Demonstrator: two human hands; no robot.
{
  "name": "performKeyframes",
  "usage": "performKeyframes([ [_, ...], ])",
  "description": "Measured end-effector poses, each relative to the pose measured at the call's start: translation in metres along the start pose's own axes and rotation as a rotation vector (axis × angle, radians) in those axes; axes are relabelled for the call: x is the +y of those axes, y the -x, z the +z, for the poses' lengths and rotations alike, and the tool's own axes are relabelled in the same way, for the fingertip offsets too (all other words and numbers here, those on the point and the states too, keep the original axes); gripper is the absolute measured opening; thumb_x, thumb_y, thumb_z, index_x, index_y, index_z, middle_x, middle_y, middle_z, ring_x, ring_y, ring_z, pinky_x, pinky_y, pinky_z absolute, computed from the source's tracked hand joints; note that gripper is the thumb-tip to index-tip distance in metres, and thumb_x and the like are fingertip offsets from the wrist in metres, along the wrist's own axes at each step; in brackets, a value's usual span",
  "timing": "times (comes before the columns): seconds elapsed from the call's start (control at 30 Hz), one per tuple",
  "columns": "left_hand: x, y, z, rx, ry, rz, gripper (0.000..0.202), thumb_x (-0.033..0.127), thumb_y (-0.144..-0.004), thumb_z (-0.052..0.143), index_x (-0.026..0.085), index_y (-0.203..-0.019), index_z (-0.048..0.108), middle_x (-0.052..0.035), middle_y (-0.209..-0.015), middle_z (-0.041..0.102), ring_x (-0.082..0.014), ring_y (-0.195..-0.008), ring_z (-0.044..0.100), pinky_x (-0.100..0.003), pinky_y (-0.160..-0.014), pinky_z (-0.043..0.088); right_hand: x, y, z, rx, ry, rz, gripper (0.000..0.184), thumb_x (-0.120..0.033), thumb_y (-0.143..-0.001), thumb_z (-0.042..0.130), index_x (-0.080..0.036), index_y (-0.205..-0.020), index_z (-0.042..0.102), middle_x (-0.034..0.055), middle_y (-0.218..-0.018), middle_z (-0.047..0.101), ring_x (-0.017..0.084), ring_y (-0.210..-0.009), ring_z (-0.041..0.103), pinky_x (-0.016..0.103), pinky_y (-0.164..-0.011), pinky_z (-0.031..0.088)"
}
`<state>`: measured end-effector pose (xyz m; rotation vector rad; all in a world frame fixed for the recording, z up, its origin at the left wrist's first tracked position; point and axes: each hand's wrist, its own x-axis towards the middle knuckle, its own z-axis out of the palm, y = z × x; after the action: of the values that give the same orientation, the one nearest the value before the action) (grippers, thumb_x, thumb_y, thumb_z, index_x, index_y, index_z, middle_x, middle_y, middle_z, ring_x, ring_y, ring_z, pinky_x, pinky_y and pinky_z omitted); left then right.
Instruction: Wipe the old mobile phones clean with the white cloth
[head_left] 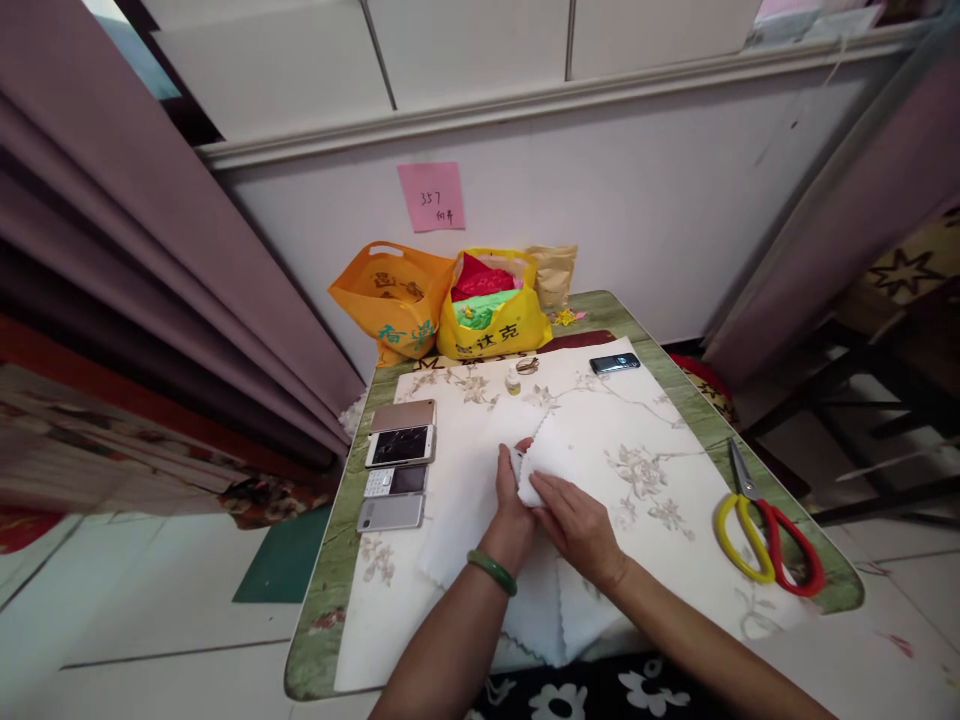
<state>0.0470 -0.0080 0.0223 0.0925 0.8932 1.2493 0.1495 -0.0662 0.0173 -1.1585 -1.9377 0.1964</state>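
Over the middle of the table, my left hand [510,495], with a green bangle at its wrist, is closed round a small pale thing mostly hidden by fingers and cloth; I cannot make out its kind. My right hand [576,522] pinches a white cloth [559,455] with a zigzag edge and presses it against that thing. More white cloth hangs and lies below my wrists. Just beyond the hands stands a small clear bottle [513,381] with yellowish liquid. To the left, several phones lie in a column, among them a white phone [400,446] and a keypad phone [395,482].
Scissors [765,535] with yellow and red handles lie at the right edge. A dark phone [615,363] lies at the back right. An orange bag [397,295], a yellow bag [495,325] and a tan pouch [553,275] stand along the back, near the wall.
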Motion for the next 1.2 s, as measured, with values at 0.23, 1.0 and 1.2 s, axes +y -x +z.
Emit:
performKeyframes([
  [0.23, 0.015, 0.014, -0.012, -0.103, -0.405, 0.191, 0.033, 0.042, -0.071, 0.073, 0.016, -0.092, 0.069, -0.0071, -0.093, 0.069, -0.0180, -0.084, 0.063, -0.029, -0.072, 0.052, 0.030, -0.012, -0.024, 0.084, -0.208, 0.571, 0.035, -0.043, -0.093, 0.048, -0.018, -0.103, 0.071, 0.0017, -0.078, 0.071, 0.017, -0.068, 0.064, 0.025, -0.064, 0.050],
  [1.0, 0.048, -0.020, -0.009, -0.123, -0.857, 0.466, 0.038, 0.032, -0.057, 0.083, 0.021, -0.092, 0.072, -0.0076, -0.100, 0.067, -0.0264, -0.105, 0.056, -0.034, -0.091, 0.042, 0.063, -0.002, -0.071, 0.653, -0.255, 0.856, 0.044, -0.055, -0.079, 0.063, -0.014, -0.094, 0.071, 0.0062, -0.088, 0.070, 0.020, -0.081, 0.060, 0.031, -0.077, 0.047],
  [1.2, 0.033, -0.001, -0.029, -0.134, -1.527, 0.762, 0.091, 0.046, -0.052, 0.083, 0.025, -0.133, 0.048, -0.0146, -0.137, 0.047, -0.0373, -0.133, 0.032, -0.051, -0.112, 0.012, 0.042, -0.019, -0.048, 0.348, -0.197, 0.592, 0.036, -0.049, -0.081, 0.063, -0.019, -0.098, 0.071, 0.0023, -0.078, 0.063, 0.014, -0.062, 0.052, 0.027, -0.061, 0.045],
])
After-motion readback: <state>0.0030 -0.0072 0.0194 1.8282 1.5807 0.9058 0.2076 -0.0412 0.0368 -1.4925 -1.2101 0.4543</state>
